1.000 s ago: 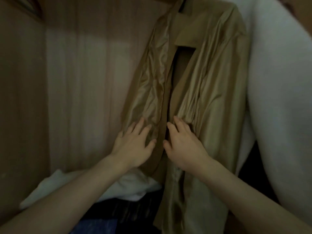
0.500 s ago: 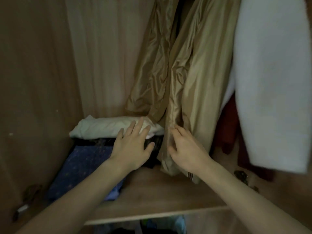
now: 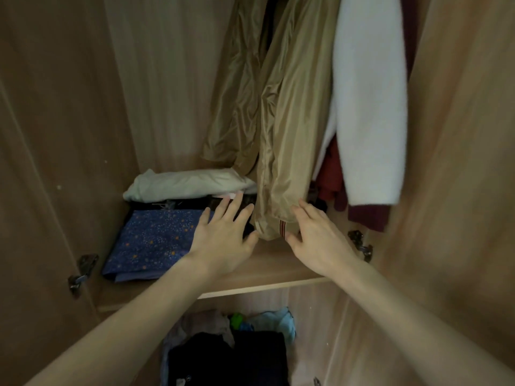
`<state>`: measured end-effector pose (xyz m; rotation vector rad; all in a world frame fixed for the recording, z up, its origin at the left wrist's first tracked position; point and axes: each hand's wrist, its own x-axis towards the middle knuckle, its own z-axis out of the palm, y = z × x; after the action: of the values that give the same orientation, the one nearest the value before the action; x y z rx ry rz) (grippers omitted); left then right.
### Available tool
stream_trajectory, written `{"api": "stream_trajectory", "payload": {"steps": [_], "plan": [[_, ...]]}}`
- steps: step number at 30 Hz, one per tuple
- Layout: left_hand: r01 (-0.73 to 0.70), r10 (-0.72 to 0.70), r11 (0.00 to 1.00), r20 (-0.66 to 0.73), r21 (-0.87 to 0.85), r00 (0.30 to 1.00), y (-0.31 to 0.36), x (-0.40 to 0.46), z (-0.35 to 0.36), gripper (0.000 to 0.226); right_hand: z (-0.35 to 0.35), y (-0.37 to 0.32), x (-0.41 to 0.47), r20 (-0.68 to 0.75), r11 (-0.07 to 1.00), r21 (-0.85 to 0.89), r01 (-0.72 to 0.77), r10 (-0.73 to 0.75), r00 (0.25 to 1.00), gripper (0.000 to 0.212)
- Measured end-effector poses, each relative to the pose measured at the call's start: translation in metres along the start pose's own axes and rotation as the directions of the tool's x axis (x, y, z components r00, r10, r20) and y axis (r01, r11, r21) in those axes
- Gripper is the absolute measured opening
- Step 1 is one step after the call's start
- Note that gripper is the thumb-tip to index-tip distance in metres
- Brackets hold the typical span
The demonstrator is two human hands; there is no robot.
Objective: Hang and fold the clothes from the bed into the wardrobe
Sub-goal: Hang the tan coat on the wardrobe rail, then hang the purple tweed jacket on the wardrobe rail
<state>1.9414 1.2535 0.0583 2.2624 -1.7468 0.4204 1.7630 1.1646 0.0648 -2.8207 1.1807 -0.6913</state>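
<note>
Wardrobe interior, dim light. Your tan satin jacket (image 3: 281,112) hangs from above; the rail and hanger are out of frame. Its hem drops to just above the front part of the wooden shelf (image 3: 267,271), right of the shelf's middle.

Left hand (image 3: 223,238): fingers straight and spread, nothing held, hovering over the folded stack at the jacket's left edge. Whether the thumb brushes the hem, you cannot tell. Right hand (image 3: 317,238): fingers loosely extended, not clamped; fingertips lie against the jacket's lower right side, thumb near the striped tab at the hem. Reads as both palms framing the cloth so it hangs straight, not as a grip.

On the shelf, left half: blue dotted cloth (image 3: 153,240) folded flat toward the front edge, pale folded piece (image 3: 189,183) toward the back, dark items between them. Folded things sit left, probably to leave the right side free for hanging lengths.

Right of the jacket: white fleece garment (image 3: 370,107), a dark red one (image 3: 334,174) half hidden behind it.

Below the shelf: dark clothes pile (image 3: 231,358), loosely heaped.

Judgement: jacket is hung; more from the bed likely remains.
</note>
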Motion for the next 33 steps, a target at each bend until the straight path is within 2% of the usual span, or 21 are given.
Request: {"api": "stream_trajectory", "payload": {"steps": [6, 17, 23, 33], "plan": [[-0.098, 0.095, 0.993, -0.039, -0.071, 0.995, 0.021, -0.032, -0.021, 0.061, -0.024, -0.016, -0.047, -0.033, 0.996, -0.031, -0.083, 0.082, 0.996, 0.062], [-0.262, 0.275, 0.951, 0.062, -0.162, 0.959, 0.051, -0.113, -0.014, 0.062, -0.042, -0.047, -0.175, -0.009, 0.934, -0.121, -0.335, 0.336, 0.942, 0.064], [-0.384, 0.412, 0.898, 0.109, -0.213, 0.905, 0.094, -0.149, -0.015, 0.061, -0.059, -0.043, -0.245, -0.014, 0.871, -0.175, -0.458, 0.463, 0.886, 0.064], [-0.58, 0.618, 0.77, 0.082, -0.266, 0.782, 0.203, -0.187, -0.039, 0.062, -0.108, -0.008, -0.36, -0.109, 0.763, -0.218, -0.608, 0.6, 0.792, 0.067]]}}
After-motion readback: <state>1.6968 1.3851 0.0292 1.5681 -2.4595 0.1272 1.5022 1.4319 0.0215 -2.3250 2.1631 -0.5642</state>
